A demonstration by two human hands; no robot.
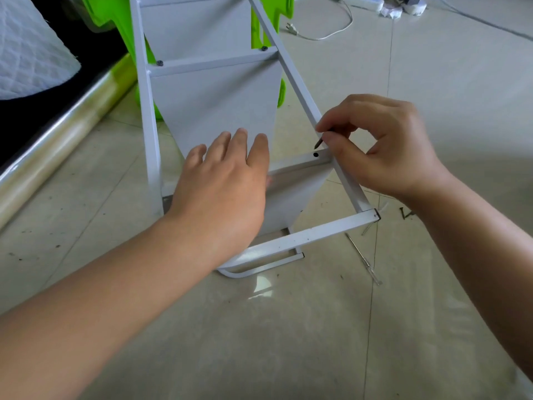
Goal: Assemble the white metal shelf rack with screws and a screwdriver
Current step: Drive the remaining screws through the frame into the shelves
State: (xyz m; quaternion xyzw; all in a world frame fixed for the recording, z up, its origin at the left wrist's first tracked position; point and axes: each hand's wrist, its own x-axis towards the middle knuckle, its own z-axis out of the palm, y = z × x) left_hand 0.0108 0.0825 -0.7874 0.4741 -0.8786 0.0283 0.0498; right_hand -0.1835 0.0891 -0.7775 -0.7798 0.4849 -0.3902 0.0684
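- A white metal shelf rack (213,90) lies on its side on a tiled floor (288,342), running from the top centre of the frame down to the lower middle, its side rails and shelf panels facing the camera.
- The nearest shelf panel (291,197) has a flange with an open screw hole (315,154), just beside the right side rail (291,82).
- The right hand (383,145), at centre right, pinches a dark screw (319,142) between thumb and forefinger, its tip pointing down and hovering just above the hole.
- The left hand (222,186), at centre, lies flat with straight fingers pressed on the middle shelf panel.
- Two dark screw heads (159,63) sit in the crossbar of the shelf further up.
- A thin screwdriver (364,259) lies on the floor at lower right of the rack, with loose screws (402,213) near the right forearm.
- Green plastic (268,21) shows behind the rack at the top.
- A white quilted cloth (28,47) fills the upper left; a clear film roll (57,145) slants below it.
- A white power cord (326,30) and power strip (366,1) lie at upper right.
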